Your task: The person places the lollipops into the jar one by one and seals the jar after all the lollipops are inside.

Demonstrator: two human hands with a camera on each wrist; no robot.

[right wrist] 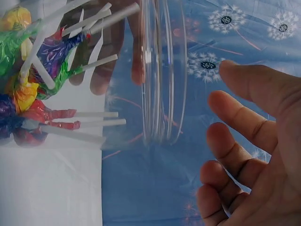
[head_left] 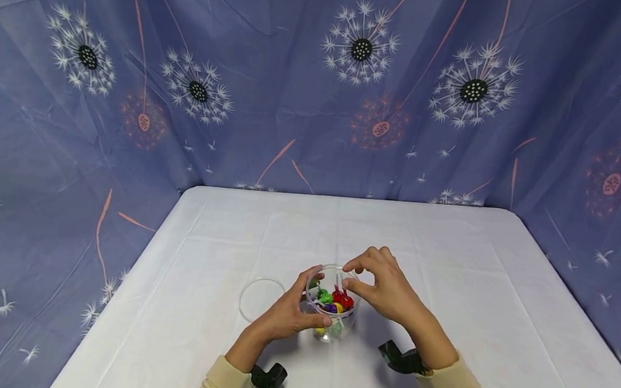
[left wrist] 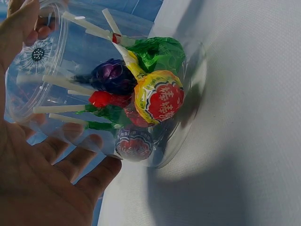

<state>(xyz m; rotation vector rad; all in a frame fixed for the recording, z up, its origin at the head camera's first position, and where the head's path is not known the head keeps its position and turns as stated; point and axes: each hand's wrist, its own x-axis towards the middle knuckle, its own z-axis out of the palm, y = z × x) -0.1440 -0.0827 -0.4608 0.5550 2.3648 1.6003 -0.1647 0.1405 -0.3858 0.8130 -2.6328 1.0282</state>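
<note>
A clear plastic jar [head_left: 354,312] without a lid stands on the white table, holding several wrapped lollipops. Among them are a green lollipop [head_left: 325,296], a red one [head_left: 342,300] and, against the wall in the left wrist view, a yellow one [left wrist: 160,96]. Most of the white sticks point up toward the rim [right wrist: 157,108]. My left hand [head_left: 286,315] grips the jar from the left, thumb in front and fingers round the far side. Just over the rim's right side is my right hand [head_left: 385,287], fingers loosely bent, with nothing between them in the right wrist view.
Left of the jar lies a clear round lid [head_left: 240,302], flat on the white table [head_left: 450,249]. Dark camera mounts [head_left: 269,377] sit at both wrists. A blue dandelion-print curtain [head_left: 275,92] hangs behind the table and along its sides.
</note>
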